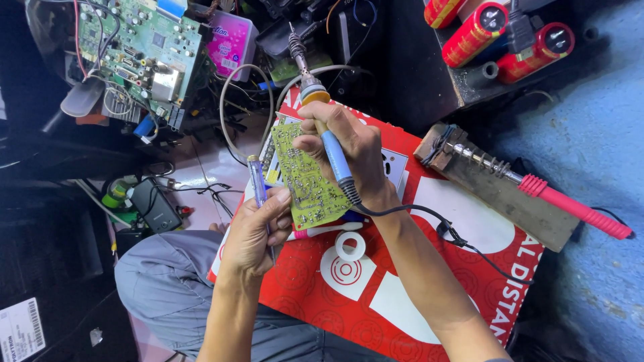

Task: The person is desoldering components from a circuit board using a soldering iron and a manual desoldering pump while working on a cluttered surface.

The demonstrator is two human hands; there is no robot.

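A red printed board (402, 295) lies as the work surface over the person's lap, grey trouser knee (168, 281) at near left. On it, right of centre, a wooden block (496, 191) carries a second soldering iron with a pink handle (580, 209) and coiled metal rest. Centre: a green circuit board (305, 181), solder side up, tilted and propped off the red surface. Judgement: light, stiff, but fragile at the traces and joints; best taken by its bare edges, not across the soldered face. The left hand (251, 234) pinches its near-left corner, grip clamped on the board edge, and the same hand also pins a thin clear-handled screwdriver (257, 179) against it. The right hand (349, 151) has its grip closed around the blue handle of a soldering iron (322, 121), tip pointing far, away from the board; cord (429, 218) trails right. Judgement: iron light, the metal end likely hot, so hold only the blue sleeve. A white ring (350, 246), probably a roll of tape, lies near the board. A larger green circuit board (141, 47) sits far left.
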